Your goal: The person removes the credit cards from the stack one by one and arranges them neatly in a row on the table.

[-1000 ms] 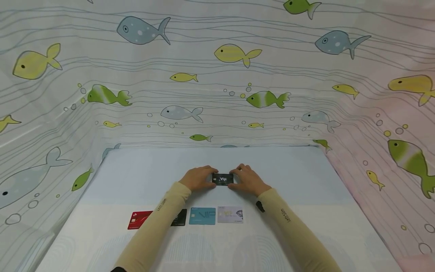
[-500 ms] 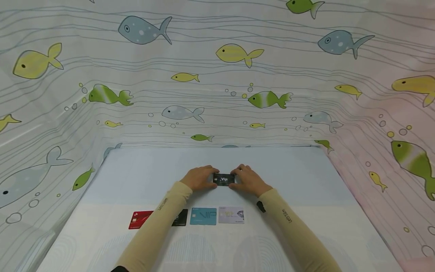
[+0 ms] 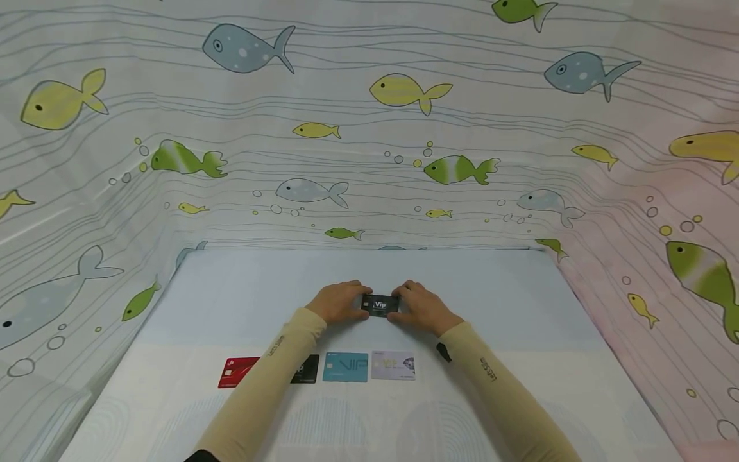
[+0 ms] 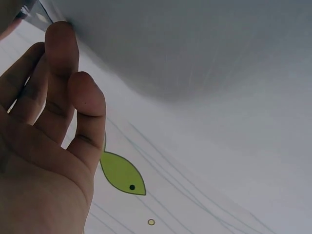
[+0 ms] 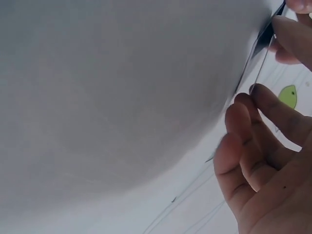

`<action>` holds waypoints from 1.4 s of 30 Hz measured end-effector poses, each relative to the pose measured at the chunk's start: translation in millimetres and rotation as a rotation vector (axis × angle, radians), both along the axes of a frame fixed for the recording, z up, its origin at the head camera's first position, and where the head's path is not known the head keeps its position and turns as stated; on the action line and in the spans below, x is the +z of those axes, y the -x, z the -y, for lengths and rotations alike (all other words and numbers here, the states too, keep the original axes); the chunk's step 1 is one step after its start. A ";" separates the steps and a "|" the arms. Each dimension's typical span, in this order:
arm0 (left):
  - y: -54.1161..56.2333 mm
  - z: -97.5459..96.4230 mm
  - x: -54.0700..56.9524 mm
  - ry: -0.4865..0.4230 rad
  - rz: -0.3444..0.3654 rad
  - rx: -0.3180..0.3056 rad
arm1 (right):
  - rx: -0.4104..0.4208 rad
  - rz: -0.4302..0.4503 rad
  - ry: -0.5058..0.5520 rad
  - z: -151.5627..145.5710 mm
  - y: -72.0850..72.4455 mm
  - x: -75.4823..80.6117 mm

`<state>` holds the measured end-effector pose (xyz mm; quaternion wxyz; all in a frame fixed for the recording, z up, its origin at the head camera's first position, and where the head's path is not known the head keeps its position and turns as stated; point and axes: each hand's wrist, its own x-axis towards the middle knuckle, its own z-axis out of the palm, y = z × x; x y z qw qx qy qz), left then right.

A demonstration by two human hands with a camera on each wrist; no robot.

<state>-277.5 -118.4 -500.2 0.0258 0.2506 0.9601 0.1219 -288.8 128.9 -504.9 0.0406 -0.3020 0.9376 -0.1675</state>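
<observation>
A black bank card with "Vip" in white letters lies between my two hands over the far middle of the table, long side across. At its left end, my left hand pinches it between thumb and fingers. The right end is pinched the same way by my right hand. In the right wrist view the card shows edge-on as a dark strip, with thumb and index finger at its edges. Only a small bit of it appears in the top left corner of the left wrist view, beside the curled left fingers.
Nearer the front edge lies a row of cards: a red card, a black card partly under the left sleeve, a blue card and a pale lilac card. A fish-patterned curtain encloses the white table at back and sides.
Both hands keep hold of the black card in nearly the same place. The head view has shifted very slightly.
</observation>
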 end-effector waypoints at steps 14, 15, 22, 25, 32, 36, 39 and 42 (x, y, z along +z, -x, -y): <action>-0.1 4.2 -6.7 0.010 -0.133 -0.033 | 0.012 -0.062 0.005 0.2 -2.1 1.6; -1.1 4.3 -6.2 0.007 -0.150 -0.042 | 0.016 -0.071 0.007 0.1 -2.3 1.7; -8.7 4.9 -3.7 -0.034 -0.249 -0.085 | 0.014 -0.123 0.013 -3.8 -4.1 2.1; -12.5 5.8 -2.6 -0.057 -0.265 -0.090 | 0.015 -0.132 0.038 -7.1 -6.7 3.7; -24.1 5.8 3.3 -0.100 -0.278 -0.124 | 0.045 -0.140 0.106 -15.0 -16.8 11.8; -31.3 3.1 7.2 -0.106 -0.293 -0.146 | 0.067 -0.162 0.121 -18.5 -21.4 14.2; -36.2 1.5 9.7 -0.112 -0.311 -0.156 | 0.082 -0.178 0.134 -21.6 -25.1 15.1; -41.1 0.4 11.7 -0.124 -0.334 -0.178 | 0.096 -0.188 0.151 -25.6 -29.9 15.6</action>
